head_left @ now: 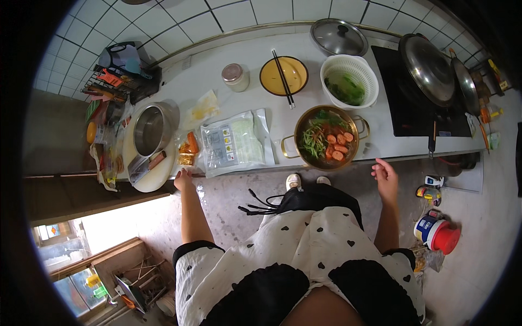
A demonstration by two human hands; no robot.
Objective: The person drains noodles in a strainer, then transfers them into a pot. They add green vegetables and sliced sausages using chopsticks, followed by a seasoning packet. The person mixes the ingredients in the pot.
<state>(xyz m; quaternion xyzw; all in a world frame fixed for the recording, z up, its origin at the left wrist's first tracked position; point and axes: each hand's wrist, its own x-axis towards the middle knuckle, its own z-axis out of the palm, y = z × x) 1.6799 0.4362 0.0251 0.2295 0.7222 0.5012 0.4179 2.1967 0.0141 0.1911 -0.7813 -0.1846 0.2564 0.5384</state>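
My left hand (pixel 183 180) rests on the front edge of the white counter (pixel 239 100), just below a small orange snack packet (pixel 188 148) and beside a clear plastic food bag (pixel 235 142). It holds nothing. My right hand (pixel 385 176) hovers open below the counter's edge, to the right of a gold two-handled pot (pixel 325 137) filled with green vegetables and sausage slices.
A round white cutting board (pixel 156 168) with a cleaver (pixel 144 166) and a steel bowl (pixel 150 129) lies at the left. Behind are a jar (pixel 235 76), a yellow bowl with chopsticks (pixel 283 75), a white colander (pixel 349 80), a lid (pixel 338 37) and a black cooktop (pixel 418 103) with a wok (pixel 428 68).
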